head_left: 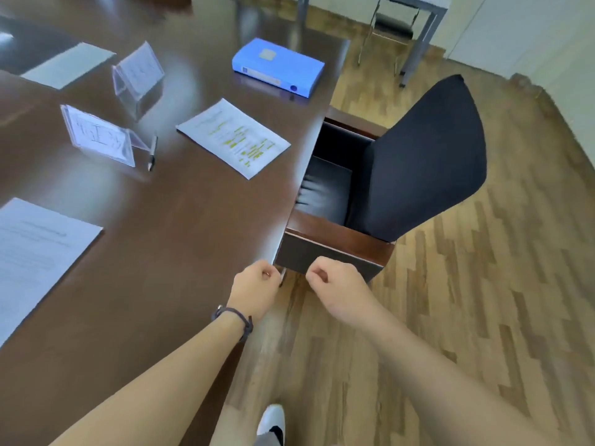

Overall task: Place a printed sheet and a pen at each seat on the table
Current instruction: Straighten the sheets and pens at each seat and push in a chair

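Dark brown table point(167, 220) fills left: plain sheet point(35, 252) near-left, pen point(152, 152) beside two clear name stands point(99, 136), highlighted sheet point(233, 138) and blue box file point(278, 67) toward far edge. Left hand point(257, 289) curled round a thin, pen-like item at table corner, only its tip showing; right hand point(335, 284) fisted, holding nothing. Right: black chair point(418, 162) tucked in on wood-plank floor point(483, 317).

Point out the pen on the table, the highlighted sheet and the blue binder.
pen point(152, 152), head view, middle of its barrel.
highlighted sheet point(233, 138), head view, centre of the printed page.
blue binder point(278, 64), head view, middle of its top cover.
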